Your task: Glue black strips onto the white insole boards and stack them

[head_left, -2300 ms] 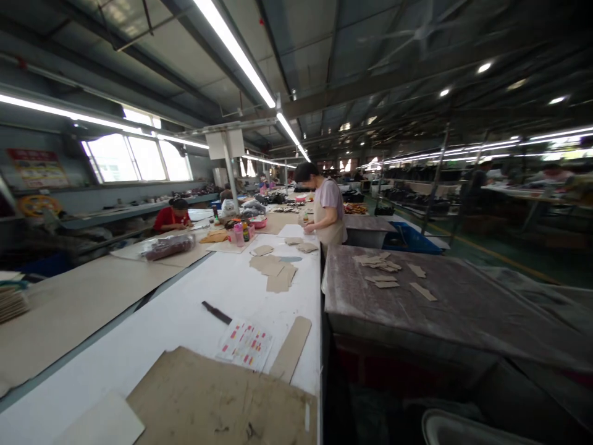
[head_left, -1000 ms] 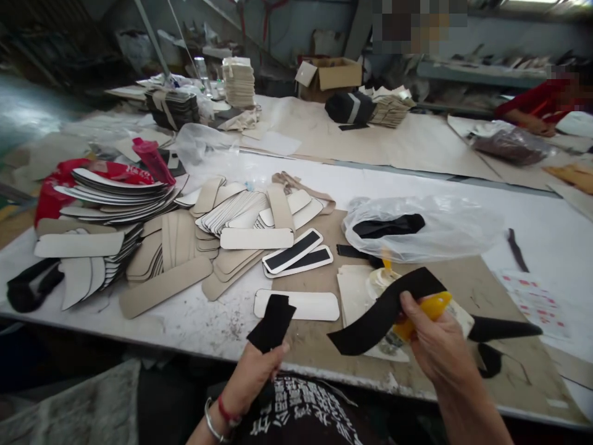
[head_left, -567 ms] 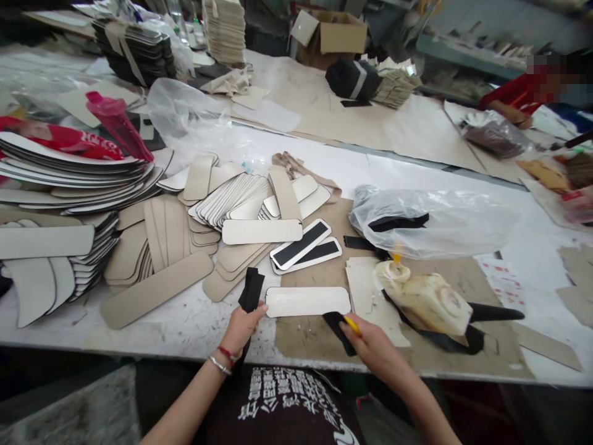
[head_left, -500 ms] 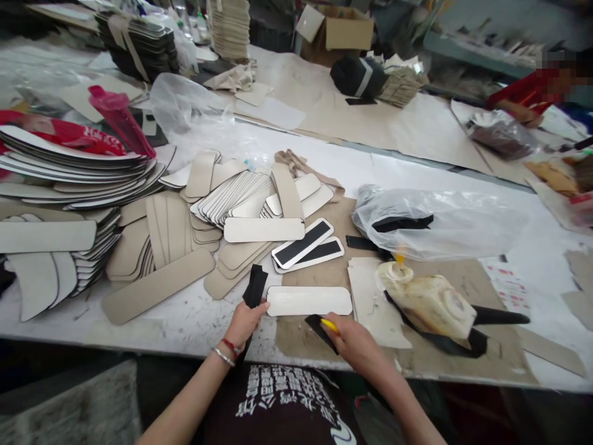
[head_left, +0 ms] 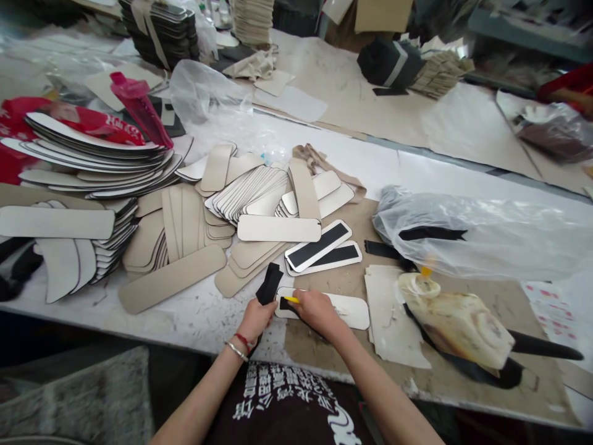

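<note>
The long white panel with rounded corners [head_left: 354, 312] lies flat near the front edge of the table, mostly on a stained brown board [head_left: 333, 352], with a short black fabric strip [head_left: 284, 303] showing on its left end; the left hand [head_left: 257, 321] is closed around a folded bundle of black strips [head_left: 270, 284] that sticks up from the fist, its thumb at the panel's left end; the right hand [head_left: 317, 312] is bent over the panel, fingers curled around a thin yellow tool [head_left: 291, 299] whose tip is over the black strip, though whether those fingers also grip the strip cannot be told; just behind lie two white panels bearing black strips [head_left: 319, 247], one overlapping the other; to the right are ragged cream sheets [head_left: 391, 309] and, beyond them, a yellowed plastic container lying on its side [head_left: 477, 330]; behind that sits a clear plastic bag [head_left: 509, 253] with black material inside; leftward spread fanned white panels [head_left: 252, 191] and overlapping beige panels [head_left: 171, 278], with a pink translucent bottle [head_left: 141, 108] leaning farther back; across the white table [head_left: 365, 161], on a paper-covered surface [head_left: 324, 74], stands a dark bundle with a pale band [head_left: 391, 65]; a co-worker's red sleeve [head_left: 572, 83] shows at the right edge.
</note>
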`<act>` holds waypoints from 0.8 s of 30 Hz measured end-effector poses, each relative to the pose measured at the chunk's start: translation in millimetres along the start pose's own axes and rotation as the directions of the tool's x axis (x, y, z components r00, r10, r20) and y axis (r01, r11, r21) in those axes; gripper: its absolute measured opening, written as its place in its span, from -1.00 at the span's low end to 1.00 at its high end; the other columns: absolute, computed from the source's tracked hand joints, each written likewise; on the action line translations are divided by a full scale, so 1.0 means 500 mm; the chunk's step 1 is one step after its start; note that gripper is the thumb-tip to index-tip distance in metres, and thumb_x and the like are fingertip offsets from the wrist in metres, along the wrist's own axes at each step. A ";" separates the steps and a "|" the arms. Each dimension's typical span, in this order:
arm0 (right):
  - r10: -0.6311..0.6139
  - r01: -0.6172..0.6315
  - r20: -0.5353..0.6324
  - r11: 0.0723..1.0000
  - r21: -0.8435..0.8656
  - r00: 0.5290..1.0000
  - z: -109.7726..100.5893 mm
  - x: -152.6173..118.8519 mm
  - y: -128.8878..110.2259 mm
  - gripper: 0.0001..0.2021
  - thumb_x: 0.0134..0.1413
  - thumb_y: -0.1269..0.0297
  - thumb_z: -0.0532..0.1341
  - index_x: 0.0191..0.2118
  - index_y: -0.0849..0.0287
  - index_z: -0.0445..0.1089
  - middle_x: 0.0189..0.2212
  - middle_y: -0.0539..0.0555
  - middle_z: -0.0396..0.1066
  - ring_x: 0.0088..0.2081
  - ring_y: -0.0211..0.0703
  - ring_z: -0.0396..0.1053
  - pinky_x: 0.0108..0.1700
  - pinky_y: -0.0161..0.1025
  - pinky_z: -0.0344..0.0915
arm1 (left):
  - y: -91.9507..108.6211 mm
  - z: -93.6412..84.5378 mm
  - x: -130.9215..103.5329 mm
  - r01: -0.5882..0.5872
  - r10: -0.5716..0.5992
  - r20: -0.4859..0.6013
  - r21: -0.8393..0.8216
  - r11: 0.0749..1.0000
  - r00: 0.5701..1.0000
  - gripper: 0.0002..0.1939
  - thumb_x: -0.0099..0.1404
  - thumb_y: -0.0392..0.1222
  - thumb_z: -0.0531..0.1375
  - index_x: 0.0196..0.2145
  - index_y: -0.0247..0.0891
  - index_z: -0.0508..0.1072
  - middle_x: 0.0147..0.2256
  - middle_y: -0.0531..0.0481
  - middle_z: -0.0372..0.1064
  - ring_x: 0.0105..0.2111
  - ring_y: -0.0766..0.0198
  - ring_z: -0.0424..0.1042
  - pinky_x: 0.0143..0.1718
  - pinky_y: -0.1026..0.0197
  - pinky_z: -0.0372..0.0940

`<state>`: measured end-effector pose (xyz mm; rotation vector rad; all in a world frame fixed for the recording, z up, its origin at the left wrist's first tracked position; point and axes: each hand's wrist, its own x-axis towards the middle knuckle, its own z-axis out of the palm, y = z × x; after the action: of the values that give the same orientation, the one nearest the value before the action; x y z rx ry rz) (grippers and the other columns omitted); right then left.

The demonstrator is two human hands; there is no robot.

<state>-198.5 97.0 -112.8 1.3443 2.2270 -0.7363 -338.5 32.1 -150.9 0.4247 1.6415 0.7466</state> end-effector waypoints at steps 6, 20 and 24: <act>-0.004 0.004 0.020 1.000 0.023 1.000 0.006 0.023 0.001 -0.69 0.15 0.10 0.00 -0.21 0.14 0.40 -0.31 0.18 0.46 -0.24 -0.02 0.41 -0.30 -0.24 0.22 | 0.010 0.000 -0.002 0.021 -0.021 -0.004 0.032 0.999 1.000 -0.83 0.02 -0.21 0.11 -0.64 -0.29 0.24 -0.80 0.12 0.10 -0.77 0.41 0.06 -0.73 0.34 -0.05; 0.065 -0.065 -0.022 0.997 -0.031 0.998 0.002 -0.009 0.009 -0.71 0.07 0.09 0.09 -0.27 0.19 0.40 -0.32 0.20 0.46 -0.25 0.00 0.41 -0.30 -0.23 0.21 | -0.014 0.014 0.038 0.029 0.015 -0.146 0.295 0.955 0.989 -0.81 -0.03 -0.12 0.23 -0.59 -0.33 0.40 -0.81 0.05 0.16 -0.62 0.21 0.31 -0.65 0.29 0.06; 0.178 -0.178 -0.019 0.984 -0.018 0.984 -0.003 -0.092 0.083 -0.78 0.09 0.14 0.07 -0.27 0.13 0.36 -0.33 0.12 0.46 -0.25 -0.02 0.40 -0.34 -0.25 0.17 | -0.011 0.012 0.033 0.023 0.025 -0.141 0.334 0.942 0.990 -0.78 0.00 -0.08 0.21 -0.58 -0.32 0.43 -0.80 0.02 0.18 -0.60 0.17 0.35 -0.63 0.27 0.10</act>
<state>-141.5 83.6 -92.6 1.5213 2.0875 -0.6391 -335.7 40.2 -167.2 0.6251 1.9129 0.5057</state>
